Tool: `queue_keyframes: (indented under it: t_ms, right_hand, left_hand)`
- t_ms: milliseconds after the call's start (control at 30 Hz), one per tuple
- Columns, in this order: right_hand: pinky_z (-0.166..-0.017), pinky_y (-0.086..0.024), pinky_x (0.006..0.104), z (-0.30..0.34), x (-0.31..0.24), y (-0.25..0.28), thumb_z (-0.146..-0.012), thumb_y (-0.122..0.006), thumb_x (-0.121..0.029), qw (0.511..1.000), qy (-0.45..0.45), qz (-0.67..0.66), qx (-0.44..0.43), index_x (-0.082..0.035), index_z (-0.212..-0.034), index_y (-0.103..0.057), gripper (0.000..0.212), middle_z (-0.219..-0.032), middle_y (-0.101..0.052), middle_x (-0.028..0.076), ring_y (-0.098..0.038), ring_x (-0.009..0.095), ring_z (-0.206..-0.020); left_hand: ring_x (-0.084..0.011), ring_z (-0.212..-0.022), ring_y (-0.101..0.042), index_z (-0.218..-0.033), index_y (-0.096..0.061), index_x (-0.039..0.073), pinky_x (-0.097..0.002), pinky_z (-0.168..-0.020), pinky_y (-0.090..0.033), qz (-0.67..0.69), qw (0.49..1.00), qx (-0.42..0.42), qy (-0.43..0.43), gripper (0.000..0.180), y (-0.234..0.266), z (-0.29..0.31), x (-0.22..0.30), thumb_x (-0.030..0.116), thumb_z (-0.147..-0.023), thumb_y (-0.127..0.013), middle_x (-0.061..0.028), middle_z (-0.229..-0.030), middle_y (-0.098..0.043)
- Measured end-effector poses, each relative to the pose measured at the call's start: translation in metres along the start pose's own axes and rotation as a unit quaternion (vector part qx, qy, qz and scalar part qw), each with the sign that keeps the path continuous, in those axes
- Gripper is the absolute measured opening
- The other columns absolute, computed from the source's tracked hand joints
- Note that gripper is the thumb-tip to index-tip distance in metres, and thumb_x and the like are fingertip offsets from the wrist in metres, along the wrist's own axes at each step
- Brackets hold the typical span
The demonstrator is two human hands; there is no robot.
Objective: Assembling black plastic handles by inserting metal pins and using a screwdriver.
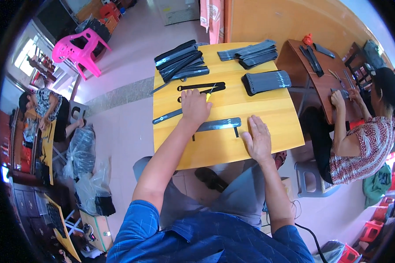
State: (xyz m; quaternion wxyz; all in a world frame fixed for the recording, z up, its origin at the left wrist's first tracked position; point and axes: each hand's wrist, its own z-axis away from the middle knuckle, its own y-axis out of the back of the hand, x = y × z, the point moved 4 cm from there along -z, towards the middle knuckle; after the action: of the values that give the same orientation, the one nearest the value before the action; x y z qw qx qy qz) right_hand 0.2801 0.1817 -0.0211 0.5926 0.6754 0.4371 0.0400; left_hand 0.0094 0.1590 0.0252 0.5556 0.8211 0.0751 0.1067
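My left hand (195,106) reaches palm down over the yellow table, its fingers together on a dark strap (169,116) with a rounded end. A small yellow-handled tool (208,96) with a thin metal tip sticks out between its thumb and forefinger; its exact kind is too small to tell. Just beyond lie black straps (213,86) with slotted ends. My right hand (259,136) rests flat, fingers stretched, beside a long grey-black strip (221,124). A short black tab (236,132) hangs off that strip's near side. The hand holds nothing.
Piles of dark strips stand at the table's far left (182,61), far right (250,53) and right (266,82). A co-worker (360,136) sits at a brown table (322,83) to the right. Another person (48,107) works at left, near plastic-wrapped bags (81,151). A pink chair (79,50) stands behind.
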Motion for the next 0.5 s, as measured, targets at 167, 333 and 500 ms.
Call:
queue_keyframes:
  t_ms: [167, 333, 500]
  right_hand:
    - [-0.123, -0.031, 0.0553, -0.001, 0.000, 0.001, -0.103, -0.058, -0.043, 1.000, -0.006, -0.010, -0.002, 0.001, -0.144, -0.058, 0.060, -0.155, -0.051, 0.024, -0.044, 0.041, -0.147]
    - [-0.123, -0.031, 0.0546, -0.001, 0.000, 0.003, -0.103, -0.059, -0.042, 1.000, -0.013, -0.015, 0.004, 0.001, -0.141, -0.061, 0.057, -0.154, -0.052, 0.023, -0.044, 0.040, -0.147]
    - [-0.124, -0.030, 0.0542, -0.002, 0.001, 0.004, -0.103, -0.060, -0.041, 1.000, -0.017, -0.017, 0.000, 0.001, -0.141, -0.061, 0.057, -0.154, -0.052, 0.023, -0.044, 0.040, -0.148]
  left_hand:
    - [-0.0329, -0.092, -0.066, -0.086, -0.077, 0.004, -0.0482, -0.087, -0.050, -0.034, 0.998, -0.044, -0.012, 0.024, -0.021, -0.011, 0.005, 0.028, -0.083, -0.075, -0.0144, -0.087, -0.071]
    - [-0.0334, -0.086, -0.068, -0.080, -0.074, 0.004, -0.0479, -0.077, -0.054, 0.023, 0.996, -0.053, -0.070, 0.021, -0.022, -0.003, 0.028, 0.024, -0.085, -0.070, -0.0153, -0.085, -0.072]
    - [-0.0372, -0.091, -0.068, -0.089, -0.078, 0.006, -0.0488, -0.083, -0.055, 0.137, 0.984, -0.072, -0.091, 0.024, -0.023, -0.018, 0.030, 0.029, -0.088, -0.071, -0.0160, -0.092, -0.074]
